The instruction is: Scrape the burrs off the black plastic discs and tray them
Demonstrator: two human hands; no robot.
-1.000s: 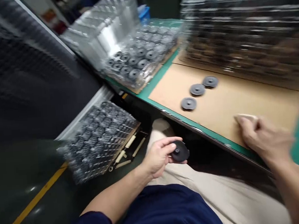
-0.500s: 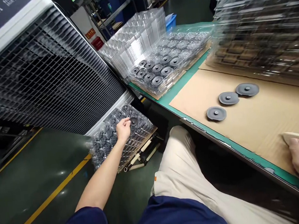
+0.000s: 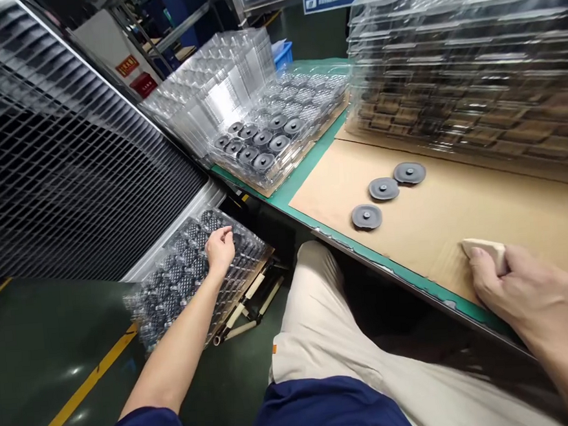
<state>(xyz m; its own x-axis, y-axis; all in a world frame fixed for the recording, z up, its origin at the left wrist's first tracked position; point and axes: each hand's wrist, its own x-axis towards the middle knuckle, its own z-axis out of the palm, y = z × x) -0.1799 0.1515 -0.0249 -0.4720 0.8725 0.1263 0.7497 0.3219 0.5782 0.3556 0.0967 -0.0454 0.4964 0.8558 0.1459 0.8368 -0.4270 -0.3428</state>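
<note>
My left hand (image 3: 220,248) is closed in a pinch over a clear plastic tray (image 3: 180,262) with rows of pockets, low at the left. Right by its fingertips is a dark round disc (image 3: 238,241); the fingers partly hide the contact. My right hand (image 3: 510,281) grips a beige block (image 3: 486,251), pressed against the brown board (image 3: 441,228) on the table. Lying on that board are three grey discs with small centre studs: a near disc (image 3: 366,217), a middle disc (image 3: 383,189) and a far disc (image 3: 410,173), the last two almost touching.
Another clear tray (image 3: 281,168), partly filled with several grey discs, sits on the green table (image 3: 307,198). Behind it stands a block of nested clear trays (image 3: 207,82). A tall tray stack (image 3: 468,64) rises at the right. A large grille (image 3: 66,163) borders the left.
The view has swung to the right, bringing more of my right hand and the block into sight. My left hand stays over the low tray beside the dark disc.
</note>
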